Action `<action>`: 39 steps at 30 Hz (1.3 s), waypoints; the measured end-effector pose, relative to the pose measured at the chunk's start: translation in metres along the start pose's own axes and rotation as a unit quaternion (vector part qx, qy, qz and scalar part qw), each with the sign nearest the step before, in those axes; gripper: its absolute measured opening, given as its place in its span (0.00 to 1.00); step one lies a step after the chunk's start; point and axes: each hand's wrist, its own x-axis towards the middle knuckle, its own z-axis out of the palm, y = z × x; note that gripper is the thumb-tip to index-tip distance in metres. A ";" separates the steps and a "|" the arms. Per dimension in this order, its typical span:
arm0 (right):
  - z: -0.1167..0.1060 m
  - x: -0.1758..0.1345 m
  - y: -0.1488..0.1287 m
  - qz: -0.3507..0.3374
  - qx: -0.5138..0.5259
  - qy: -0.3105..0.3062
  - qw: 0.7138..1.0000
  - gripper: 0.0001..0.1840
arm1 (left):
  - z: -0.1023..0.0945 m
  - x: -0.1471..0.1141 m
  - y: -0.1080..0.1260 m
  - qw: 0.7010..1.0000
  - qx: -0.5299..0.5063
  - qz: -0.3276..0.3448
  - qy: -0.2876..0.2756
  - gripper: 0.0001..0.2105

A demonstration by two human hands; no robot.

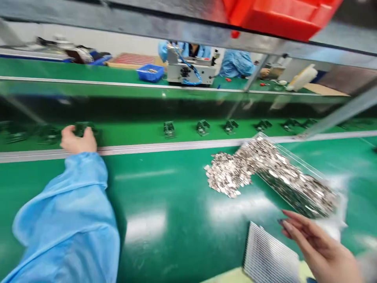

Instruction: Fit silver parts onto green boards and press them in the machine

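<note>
My left hand [79, 140], in a blue sleeve, reaches to the green strip behind the metal rail. Its fingers and thumb are around a dark green part [83, 128], mostly hidden by the hand. At the lower right my right hand [319, 247] has thumb and fingertips pinched together. A tiny dark piece [281, 222] shows at those fingertips, too small and blurred to name. Beside this hand lies a ribbed grey block [271, 255]. Just beyond it a clear tray [290, 198] full of small flat metal pieces [228, 175] spills a heap onto the green table.
Several dark green parts [203, 127] stand in a row along the green strip. A metal rail [153, 147] edges it. Overhead runs a shelf [147, 23] with a red bin [277, 17]. Across are a machine [190, 67], a blue bin [150, 73] and people in blue.
</note>
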 end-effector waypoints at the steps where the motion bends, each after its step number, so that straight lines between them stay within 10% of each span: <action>1: -0.002 -0.009 -0.011 0.020 0.001 0.012 1.000 0.21 | -0.001 -0.010 0.006 1.000 -0.003 0.022 0.002 0.25; 10: -0.018 -0.076 -0.016 0.121 0.115 0.114 0.979 0.18 | -0.097 -0.217 0.058 0.949 -0.075 0.209 -0.225 0.19; 16: -0.023 -0.088 -0.007 0.115 0.217 0.153 0.957 0.17 | -0.143 -0.295 0.066 0.890 -0.093 0.319 -0.312 0.16; 22: -0.037 -0.112 0.010 0.123 0.243 0.169 0.947 0.16 | -0.149 -0.303 0.055 0.784 -0.141 0.340 -0.499 0.52; 27: -0.039 -0.130 0.026 0.149 0.286 0.117 0.939 0.19 | -0.130 -0.277 0.064 0.692 -0.114 0.360 -0.615 0.54; 32: -0.035 -0.139 0.031 0.171 0.326 0.077 0.927 0.21 | -0.120 -0.277 0.074 0.710 -0.079 0.291 -0.636 0.53; 39: -0.039 -0.142 0.037 0.185 0.289 0.069 0.937 0.21 | -0.121 -0.291 0.072 0.748 -0.052 0.372 -0.547 0.52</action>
